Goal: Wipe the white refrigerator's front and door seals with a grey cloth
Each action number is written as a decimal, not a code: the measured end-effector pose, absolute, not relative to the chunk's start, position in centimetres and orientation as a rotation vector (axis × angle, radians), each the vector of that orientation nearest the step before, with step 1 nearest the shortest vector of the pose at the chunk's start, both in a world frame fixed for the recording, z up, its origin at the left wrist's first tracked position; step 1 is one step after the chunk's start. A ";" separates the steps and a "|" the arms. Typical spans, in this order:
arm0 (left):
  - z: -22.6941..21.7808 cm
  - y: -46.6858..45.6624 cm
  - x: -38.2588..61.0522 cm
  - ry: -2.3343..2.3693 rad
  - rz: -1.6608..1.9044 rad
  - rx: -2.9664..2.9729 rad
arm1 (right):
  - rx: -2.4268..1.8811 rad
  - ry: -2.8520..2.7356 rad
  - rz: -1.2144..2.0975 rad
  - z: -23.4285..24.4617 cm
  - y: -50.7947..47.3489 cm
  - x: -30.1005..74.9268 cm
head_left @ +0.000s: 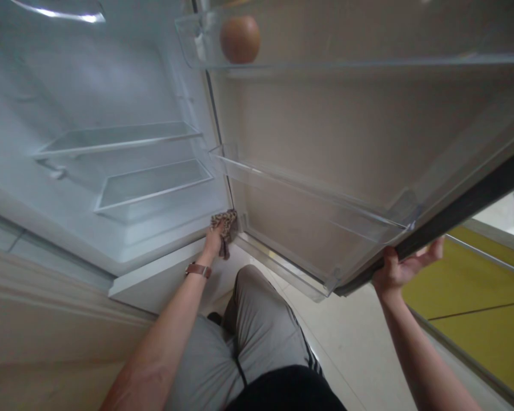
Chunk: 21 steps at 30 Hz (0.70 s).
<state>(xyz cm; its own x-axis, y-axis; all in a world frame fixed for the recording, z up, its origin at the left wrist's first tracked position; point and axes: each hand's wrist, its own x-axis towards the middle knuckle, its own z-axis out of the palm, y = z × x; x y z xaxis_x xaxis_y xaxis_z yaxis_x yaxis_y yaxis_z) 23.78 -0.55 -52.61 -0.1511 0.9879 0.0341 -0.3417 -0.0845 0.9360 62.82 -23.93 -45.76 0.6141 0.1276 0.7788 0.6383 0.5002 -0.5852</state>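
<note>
My left hand (213, 240), with a brown band at the wrist, grips a spotted cloth (225, 221). It presses the cloth to the lower hinge-side corner of the open refrigerator (154, 245), where the door meets the body. My right hand (405, 268) holds the dark outer edge of the refrigerator door (325, 131) near its bottom corner, thumb on the inner side and fingers behind. Part of those fingers is hidden by the door. Clear door bins (308, 191) run across the inside of the door.
Inside the refrigerator are glass shelves (154, 184). A round reddish-brown fruit or egg (240, 39) sits in the upper door bin. Yellow cabinets (475, 291) stand at the right, past the door. My legs (261, 319) are bent below, over a pale tiled floor (346, 337).
</note>
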 end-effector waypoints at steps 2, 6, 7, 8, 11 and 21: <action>-54.0 -1.0 25.3 0.994 1.464 0.843 | -1.023 -0.889 -0.363 -45.7 -24.0 62.8; -55.7 -1.2 26.0 0.943 1.330 0.531 | -0.973 -0.931 -0.368 -45.9 -24.0 62.9; -56.0 -1.3 26.0 0.922 1.269 0.462 | -0.978 -0.924 -0.369 -46.0 -24.0 62.9; -56.2 -1.4 25.9 0.905 1.222 0.401 | -0.990 -0.911 -0.371 -46.1 -24.0 63.0; -57.1 -2.2 26.0 0.897 1.209 0.234 | -1.006 -0.885 -0.368 -46.4 -24.0 63.1; -61.1 -14.2 35.1 0.720 0.953 0.024 | -1.010 -0.881 -0.330 -46.5 -24.1 63.1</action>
